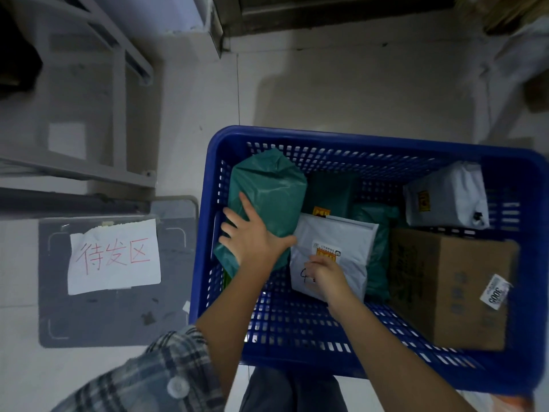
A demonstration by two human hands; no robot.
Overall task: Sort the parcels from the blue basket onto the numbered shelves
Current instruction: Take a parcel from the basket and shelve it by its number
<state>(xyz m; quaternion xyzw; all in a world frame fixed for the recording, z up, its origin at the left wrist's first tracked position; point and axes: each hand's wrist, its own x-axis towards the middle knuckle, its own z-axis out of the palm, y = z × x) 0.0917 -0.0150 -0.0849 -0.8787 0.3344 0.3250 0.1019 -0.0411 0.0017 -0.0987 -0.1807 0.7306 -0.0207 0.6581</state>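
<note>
The blue basket (371,141) stands on the floor in front of me and holds several parcels. My left hand (252,239) lies with spread fingers on a green wrapped parcel (267,188) at the basket's left side. My right hand (323,276) pinches the near edge of a flat white mailer (341,236) marked with a handwritten number. A cardboard box (451,286) fills the right side. A white bag parcel (445,197) sits at the far right corner. More green bags (377,221) lie underneath.
A grey shelf frame (89,99) stands at the left. Below it a dark mat (118,307) bears a white paper sign (114,255) with red writing. Pale floor tiles stretch beyond the basket toward a dark doorway (326,13).
</note>
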